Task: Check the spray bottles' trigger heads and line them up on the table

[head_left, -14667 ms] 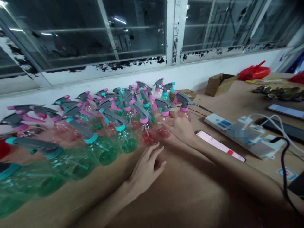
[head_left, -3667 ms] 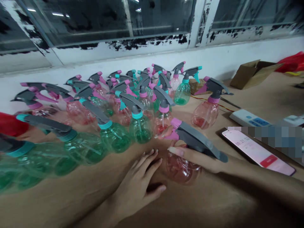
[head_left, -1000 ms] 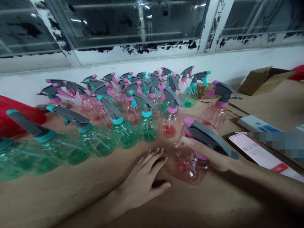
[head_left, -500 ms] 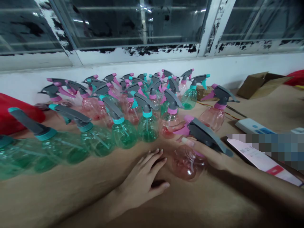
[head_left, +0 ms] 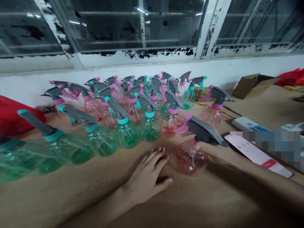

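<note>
at the table, left hand palm-down, fingers apart; right hand around a pink spray bottle

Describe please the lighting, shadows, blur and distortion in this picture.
Head view: bright lamp streaks show in the dark windows; a broad shadow lies on the table below the right forearm; the phone screen looks washed out, its digits soft; the leftmost green bottles look stretched; pixelation hides the area beside the phone.
</note>
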Available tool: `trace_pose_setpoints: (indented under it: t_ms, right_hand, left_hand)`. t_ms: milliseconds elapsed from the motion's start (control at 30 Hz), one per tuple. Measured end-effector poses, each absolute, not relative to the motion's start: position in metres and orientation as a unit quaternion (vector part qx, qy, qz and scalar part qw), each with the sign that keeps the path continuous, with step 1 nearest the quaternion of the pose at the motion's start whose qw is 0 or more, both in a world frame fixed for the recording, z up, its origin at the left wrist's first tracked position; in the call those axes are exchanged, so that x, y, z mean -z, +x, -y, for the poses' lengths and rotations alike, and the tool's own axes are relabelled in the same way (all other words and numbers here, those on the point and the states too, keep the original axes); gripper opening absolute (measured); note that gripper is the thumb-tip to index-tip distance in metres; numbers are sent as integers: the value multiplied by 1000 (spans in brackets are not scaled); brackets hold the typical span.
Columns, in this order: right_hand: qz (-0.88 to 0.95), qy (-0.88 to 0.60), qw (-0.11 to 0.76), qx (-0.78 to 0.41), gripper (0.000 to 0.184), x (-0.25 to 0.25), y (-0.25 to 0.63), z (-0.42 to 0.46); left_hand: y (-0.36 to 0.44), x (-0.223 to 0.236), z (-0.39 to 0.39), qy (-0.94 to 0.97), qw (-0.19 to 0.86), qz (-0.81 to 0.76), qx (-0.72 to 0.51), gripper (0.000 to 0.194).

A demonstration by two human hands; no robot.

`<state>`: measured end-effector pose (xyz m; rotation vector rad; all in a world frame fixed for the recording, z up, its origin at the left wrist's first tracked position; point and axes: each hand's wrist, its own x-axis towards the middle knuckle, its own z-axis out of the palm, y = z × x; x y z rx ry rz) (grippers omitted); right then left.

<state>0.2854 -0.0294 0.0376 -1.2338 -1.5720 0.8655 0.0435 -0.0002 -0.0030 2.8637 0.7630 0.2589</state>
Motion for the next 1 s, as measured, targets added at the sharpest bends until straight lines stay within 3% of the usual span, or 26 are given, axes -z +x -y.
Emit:
trace_pose_setpoints:
  t_ms: [167, 433, 767, 1000]
  right_hand:
    - [617, -525, 487, -326, 34, -43, 284, 27]
    - [618, -560, 528, -159, 60, -51, 289, 45]
    - [725, -580, 352, -121, 56, -46, 307, 74]
    - [697, -631, 336, -61, 48, -42, 332, 70]
  left_hand:
    - [44, 1, 1, 958, 84, -258, -87, 59]
    - [44, 4, 1, 958, 84, -246, -118, 55]
    - [44, 8, -1, 958, 75, -250, -123, 54]
    - [44, 6, -4, 959, 54, -251, -116, 52]
